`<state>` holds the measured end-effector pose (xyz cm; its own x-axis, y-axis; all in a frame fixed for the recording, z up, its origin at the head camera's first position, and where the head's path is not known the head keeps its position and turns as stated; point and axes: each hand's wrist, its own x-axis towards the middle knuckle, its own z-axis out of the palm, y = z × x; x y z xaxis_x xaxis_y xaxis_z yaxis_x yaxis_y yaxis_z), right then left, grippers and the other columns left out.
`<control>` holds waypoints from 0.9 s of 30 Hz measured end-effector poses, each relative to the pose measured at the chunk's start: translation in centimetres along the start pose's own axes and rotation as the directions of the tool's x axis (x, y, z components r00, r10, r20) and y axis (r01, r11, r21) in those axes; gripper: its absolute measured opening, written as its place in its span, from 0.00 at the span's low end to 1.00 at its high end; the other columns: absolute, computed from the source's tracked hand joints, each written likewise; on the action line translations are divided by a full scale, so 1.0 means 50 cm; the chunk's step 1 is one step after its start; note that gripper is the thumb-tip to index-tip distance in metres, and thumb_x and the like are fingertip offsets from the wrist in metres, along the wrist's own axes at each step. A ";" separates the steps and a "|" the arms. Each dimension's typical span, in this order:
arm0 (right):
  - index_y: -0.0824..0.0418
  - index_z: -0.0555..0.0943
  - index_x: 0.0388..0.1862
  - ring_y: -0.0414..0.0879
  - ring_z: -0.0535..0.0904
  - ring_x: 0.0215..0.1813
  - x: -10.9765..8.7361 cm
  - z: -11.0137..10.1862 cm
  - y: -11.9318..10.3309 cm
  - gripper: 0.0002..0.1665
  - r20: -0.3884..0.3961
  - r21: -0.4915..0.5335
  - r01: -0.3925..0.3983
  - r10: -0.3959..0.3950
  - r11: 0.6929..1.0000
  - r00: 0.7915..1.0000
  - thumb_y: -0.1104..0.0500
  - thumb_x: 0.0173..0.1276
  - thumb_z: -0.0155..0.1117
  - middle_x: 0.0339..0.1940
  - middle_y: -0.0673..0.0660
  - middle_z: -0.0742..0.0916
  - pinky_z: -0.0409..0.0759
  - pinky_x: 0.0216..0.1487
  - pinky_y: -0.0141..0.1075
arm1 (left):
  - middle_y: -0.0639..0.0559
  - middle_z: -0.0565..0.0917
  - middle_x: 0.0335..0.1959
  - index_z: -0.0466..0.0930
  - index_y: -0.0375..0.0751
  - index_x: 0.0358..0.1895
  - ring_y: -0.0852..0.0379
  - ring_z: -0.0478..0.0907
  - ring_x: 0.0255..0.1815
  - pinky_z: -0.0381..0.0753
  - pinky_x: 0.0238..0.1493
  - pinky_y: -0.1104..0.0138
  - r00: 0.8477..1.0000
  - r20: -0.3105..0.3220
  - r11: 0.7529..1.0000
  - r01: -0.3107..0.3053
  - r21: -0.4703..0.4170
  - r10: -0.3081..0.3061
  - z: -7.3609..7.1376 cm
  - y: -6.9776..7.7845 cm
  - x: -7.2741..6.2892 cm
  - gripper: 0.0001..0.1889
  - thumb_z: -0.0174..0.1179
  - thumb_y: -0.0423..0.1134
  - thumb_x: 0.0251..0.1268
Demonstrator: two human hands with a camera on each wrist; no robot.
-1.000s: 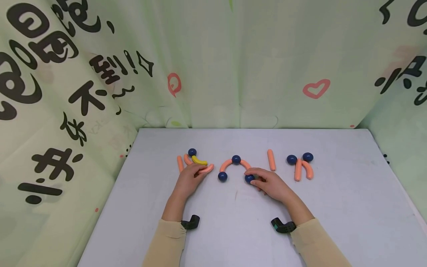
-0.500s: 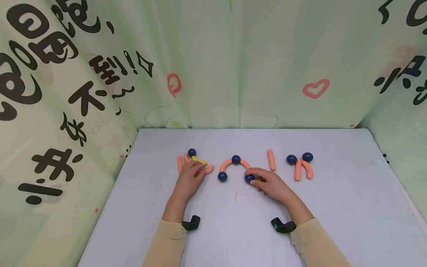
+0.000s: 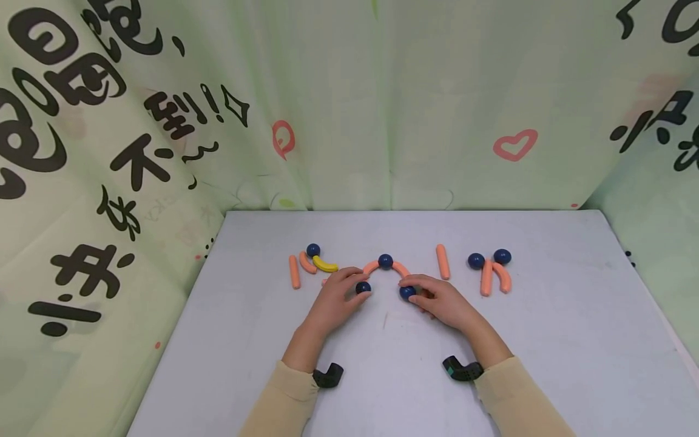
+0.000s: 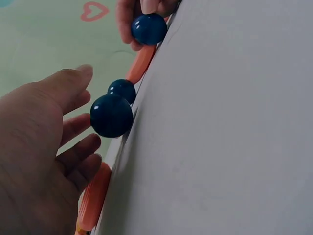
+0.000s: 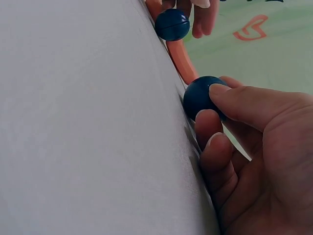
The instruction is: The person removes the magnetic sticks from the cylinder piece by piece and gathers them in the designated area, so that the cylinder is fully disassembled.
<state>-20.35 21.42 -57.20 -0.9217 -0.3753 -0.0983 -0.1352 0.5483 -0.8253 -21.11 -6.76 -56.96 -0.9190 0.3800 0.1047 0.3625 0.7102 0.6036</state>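
An arch of curved orange magnetic rods (image 3: 400, 267) lies on the table, with a blue ball (image 3: 385, 261) at its top and one at each foot. My right hand (image 3: 445, 301) pinches the right foot's blue ball (image 5: 198, 98) between thumb and fingers. My left hand (image 3: 335, 300) is spread around the left foot's blue ball (image 4: 111, 117), fingers loosely bent and thumb apart from it. Behind the left hand, one orange rod (image 4: 95, 196) is mostly hidden in the head view.
Left on the white table (image 3: 382, 376) lie a straight orange rod (image 3: 295, 272), a curved orange rod, a yellow curved rod (image 3: 325, 264) and a blue ball (image 3: 314, 250). To the right are a straight rod (image 3: 443, 262), then two rods with two blue balls (image 3: 476, 261). Curtains surround the table.
My left hand has let go of the curved orange rod near the yellow one and moved right to the arch's left ball. My right hand has stayed on its ball.
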 end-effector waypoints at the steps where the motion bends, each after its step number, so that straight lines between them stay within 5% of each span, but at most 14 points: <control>1: 0.37 0.78 0.61 0.44 0.74 0.24 0.000 0.000 0.001 0.21 -0.004 -0.005 0.008 -0.008 1.000 1.000 0.54 0.72 0.63 0.46 0.51 0.83 0.78 0.25 0.35 | 0.54 0.73 0.68 0.76 0.55 0.66 0.52 0.69 0.70 0.72 0.69 0.55 1.000 0.022 1.000 -0.004 0.003 0.004 0.002 0.002 0.000 0.24 0.60 0.54 0.70; 4: 0.39 0.78 0.62 0.44 0.75 0.27 0.001 0.002 0.002 0.22 -0.020 -0.021 0.033 -0.033 0.999 0.999 0.54 0.71 0.65 0.57 0.49 0.81 0.78 0.27 0.34 | 0.54 0.70 0.71 0.73 0.57 0.69 0.53 0.67 0.72 0.71 0.69 0.56 0.998 0.059 1.000 -0.018 0.026 0.016 0.008 0.003 -0.001 0.25 0.59 0.54 0.71; 9: 0.39 0.78 0.63 0.42 0.75 0.33 0.001 0.005 0.005 0.24 -0.049 -0.053 0.064 -0.067 0.997 0.997 0.55 0.69 0.67 0.63 0.49 0.80 0.76 0.32 0.32 | 0.56 0.71 0.71 0.72 0.56 0.69 0.54 0.67 0.73 0.71 0.70 0.56 0.998 0.065 0.999 -0.018 0.027 0.016 0.010 0.002 -0.003 0.24 0.58 0.50 0.72; 27: 0.42 0.79 0.62 0.41 0.75 0.42 0.005 0.008 0.001 0.23 -0.061 -0.191 0.074 -0.087 0.979 0.994 0.52 0.69 0.66 0.63 0.49 0.80 0.75 0.43 0.35 | 0.55 0.73 0.70 0.73 0.57 0.68 0.50 0.65 0.75 0.68 0.72 0.54 0.997 0.073 0.999 -0.017 -0.030 0.019 0.017 -0.010 -0.002 0.22 0.57 0.48 0.73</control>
<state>-20.43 21.04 -57.50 -0.9268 -0.3755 0.0076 -0.2698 0.6516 -0.7090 -21.08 -6.61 -57.95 -0.8981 0.4360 0.0583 0.3733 0.6853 0.6254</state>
